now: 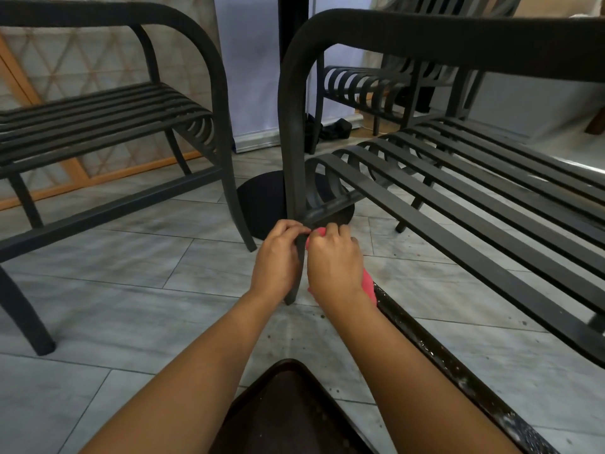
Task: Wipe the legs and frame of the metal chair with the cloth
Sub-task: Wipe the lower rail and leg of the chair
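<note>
Grey floor tiles [137, 290] spread below; at frame centre, the left hand [278, 257] grips the metal chair [425, 152] front leg [296, 158], while the right hand [335, 262] presses a bunched pink cloth [368, 283] against it.

Count, quick look round:
3 metal chairs – near right [458, 178], left [108, 122], far back [366, 86]; 2 hands – left [278, 257], right [334, 260]; 1 pink cloth [368, 285]; 1 round table base [262, 204].

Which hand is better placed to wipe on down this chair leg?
The right hand: it holds the pink cloth against the chair leg. The left hand only grips the leg, clothless.
</note>
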Tool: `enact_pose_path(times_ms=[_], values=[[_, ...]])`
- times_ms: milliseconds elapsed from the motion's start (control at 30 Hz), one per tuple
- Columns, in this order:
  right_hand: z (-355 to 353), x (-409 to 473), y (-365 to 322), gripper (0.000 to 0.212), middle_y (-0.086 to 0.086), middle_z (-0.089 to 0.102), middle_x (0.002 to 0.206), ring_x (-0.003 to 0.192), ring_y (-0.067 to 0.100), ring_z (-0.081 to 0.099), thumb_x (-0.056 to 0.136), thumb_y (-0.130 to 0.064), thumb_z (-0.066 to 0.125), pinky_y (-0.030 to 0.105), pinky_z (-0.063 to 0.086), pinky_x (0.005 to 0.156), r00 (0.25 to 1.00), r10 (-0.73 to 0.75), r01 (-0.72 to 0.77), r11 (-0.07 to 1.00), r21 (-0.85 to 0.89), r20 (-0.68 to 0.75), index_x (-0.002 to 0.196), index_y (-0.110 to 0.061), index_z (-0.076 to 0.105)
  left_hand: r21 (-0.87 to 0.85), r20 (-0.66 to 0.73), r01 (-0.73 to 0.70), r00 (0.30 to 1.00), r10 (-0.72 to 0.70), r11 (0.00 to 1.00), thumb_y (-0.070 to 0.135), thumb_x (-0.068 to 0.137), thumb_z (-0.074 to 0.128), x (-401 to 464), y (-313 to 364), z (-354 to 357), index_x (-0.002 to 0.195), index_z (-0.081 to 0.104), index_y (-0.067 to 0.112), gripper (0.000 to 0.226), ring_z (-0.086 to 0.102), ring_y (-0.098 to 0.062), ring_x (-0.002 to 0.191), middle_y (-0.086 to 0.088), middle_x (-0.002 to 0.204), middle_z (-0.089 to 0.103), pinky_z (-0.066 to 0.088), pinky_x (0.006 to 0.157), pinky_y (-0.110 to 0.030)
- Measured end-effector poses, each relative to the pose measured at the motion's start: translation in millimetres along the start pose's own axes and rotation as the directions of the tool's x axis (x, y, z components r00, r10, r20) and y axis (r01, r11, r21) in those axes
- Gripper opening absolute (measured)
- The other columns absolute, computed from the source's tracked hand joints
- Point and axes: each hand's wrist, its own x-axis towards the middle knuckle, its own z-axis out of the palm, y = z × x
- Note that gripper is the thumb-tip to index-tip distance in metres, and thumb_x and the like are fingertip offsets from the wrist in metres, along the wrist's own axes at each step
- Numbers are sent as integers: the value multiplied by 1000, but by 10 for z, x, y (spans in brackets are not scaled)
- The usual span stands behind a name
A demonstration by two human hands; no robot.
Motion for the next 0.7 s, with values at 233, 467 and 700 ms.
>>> enact_pose_path(times_ms=[233, 467, 700], values=[[59, -80, 29, 29, 14, 58, 107, 101, 28, 49, 90, -3, 44, 33, 42, 81, 999, -29, 27, 998, -51, -42, 117, -1, 53, 22, -4, -8, 1000, 8, 1000, -6, 87, 50, -20, -21, 21, 107, 67, 13, 33, 54, -7, 94, 1, 110, 57, 42, 76, -14], [16, -173, 85, 35, 14, 55, 111, 105, 30, 46, 87, -4, 48, 37, 38, 86, 1000, 3, -1, 997, -81, 14, 122, 0, 49, 38, 6, 0, 1000, 0, 999, -5, 88, 47, -36, -16, 36, 110, 64, 11, 33, 55, -10, 97, 2, 112, 54, 47, 78, -20], [-30, -315, 155, 34, 8, 56, 109, 102, 27, 47, 84, -10, 56, 40, 33, 88, 999, 36, -32, 990, -134, 29, 118, -8, 52, 46, 10, 4, 1000, -4, 999, -1, 90, 48, -62, -13, 51, 113, 62, 13, 31, 51, -4, 92, 4, 113, 51, 39, 70, -5]])
